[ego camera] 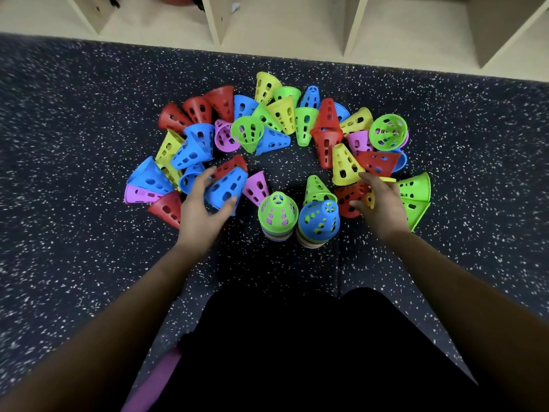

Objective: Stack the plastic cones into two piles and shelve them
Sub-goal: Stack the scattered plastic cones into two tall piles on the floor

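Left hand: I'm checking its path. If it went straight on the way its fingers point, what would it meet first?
The left hand would meet the blue cone first; its thumb and fingers flank it, though contact is unclear. A red cone lies beyond.

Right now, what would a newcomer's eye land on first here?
A scatter of bright loose cones on the dark speckled floor. Nearest, a green-topped stack and a blue-topped stack stand side by side. The left hand grips a blue cone; the right hand holds a yellow cone.
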